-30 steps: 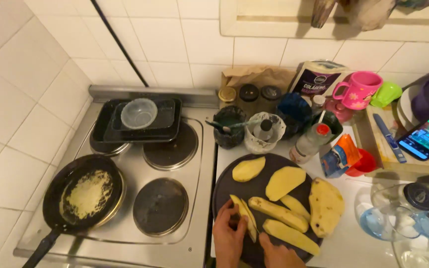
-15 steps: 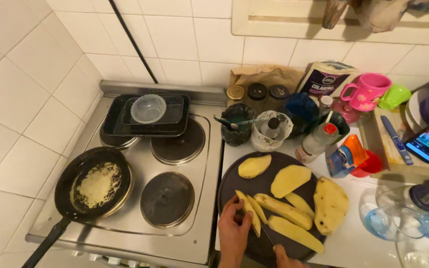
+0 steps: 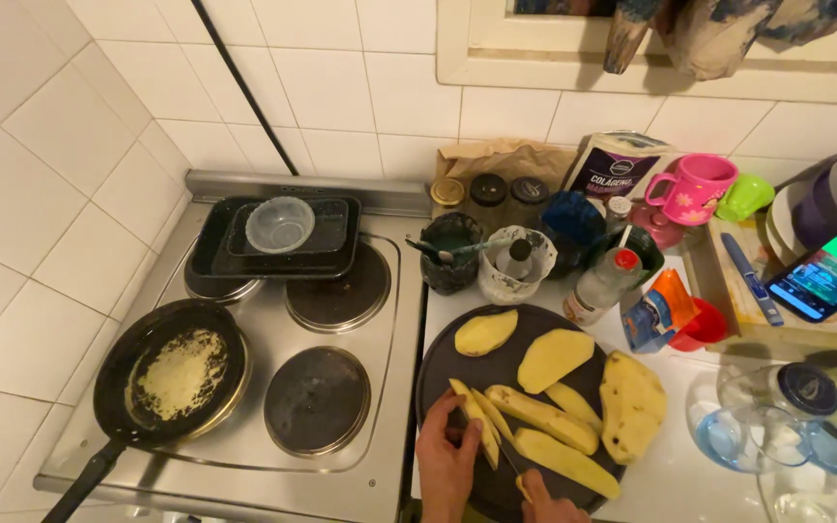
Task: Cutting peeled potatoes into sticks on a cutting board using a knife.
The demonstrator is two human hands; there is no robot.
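Observation:
A round dark cutting board point(image 3: 438, 373) lies on the white counter beside the stove and carries several peeled potato pieces. My left hand point(image 3: 446, 463) presses on a narrow potato strip point(image 3: 477, 416) at the board's near left. My right hand point(image 3: 552, 501) shows only partly at the bottom edge and grips a knife point(image 3: 506, 457) whose blade lies against that strip. Further right on the board lie a long potato slice point(image 3: 566, 461), a large half point(image 3: 632, 405) and two smaller slices point(image 3: 553, 357).
A black frying pan point(image 3: 169, 380) with a pale grated patty sits on the front left hotplate. Dark baking trays with a plastic tub point(image 3: 280, 225) cover the back left plate. Jars, a bottle point(image 3: 601, 281), a pink mug point(image 3: 695, 187), a phone point(image 3: 835, 268) and glass jars point(image 3: 777, 416) crowd the counter.
The view has shifted, so the stove and board sit further right and lower in frame. My hands stay at the near left strip, with the knife now against it.

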